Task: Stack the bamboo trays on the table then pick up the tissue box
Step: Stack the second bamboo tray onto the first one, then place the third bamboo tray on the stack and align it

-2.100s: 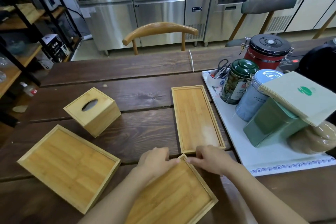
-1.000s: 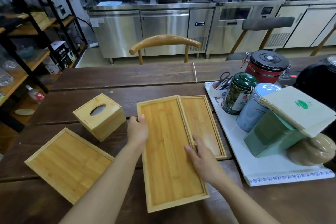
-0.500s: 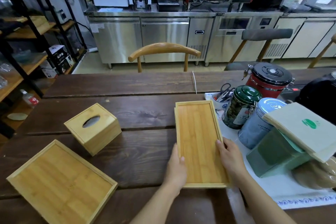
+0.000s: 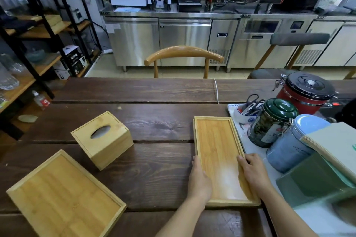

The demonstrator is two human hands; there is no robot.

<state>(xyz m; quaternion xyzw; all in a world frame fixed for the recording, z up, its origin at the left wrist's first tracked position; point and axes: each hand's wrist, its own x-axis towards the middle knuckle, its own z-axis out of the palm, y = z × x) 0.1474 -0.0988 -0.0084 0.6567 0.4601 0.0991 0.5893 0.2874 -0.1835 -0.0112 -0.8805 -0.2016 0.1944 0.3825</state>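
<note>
Two narrow bamboo trays (image 4: 217, 152) lie stacked, one on the other, right of the table's middle. My left hand (image 4: 199, 181) rests along the stack's left rim and my right hand (image 4: 252, 172) along its right rim, fingers curled on the edges. A larger bamboo tray (image 4: 63, 196) lies alone at the near left. The bamboo tissue box (image 4: 102, 138), a cube with an oval slot on top, stands between that tray and the stack, apart from both hands.
A white tray (image 4: 244, 136) at the right holds a green canister (image 4: 271, 123), a blue-grey canister (image 4: 292, 142), a cup of scissors (image 4: 248, 109) and a green box (image 4: 316, 179). A red jar (image 4: 306, 94) stands behind. A wooden chair (image 4: 183, 54) faces the far edge.
I lifted the near narrow tray, carried it over the other narrow tray and set it down on top. Both hands now lie on the stack's side rims.
</note>
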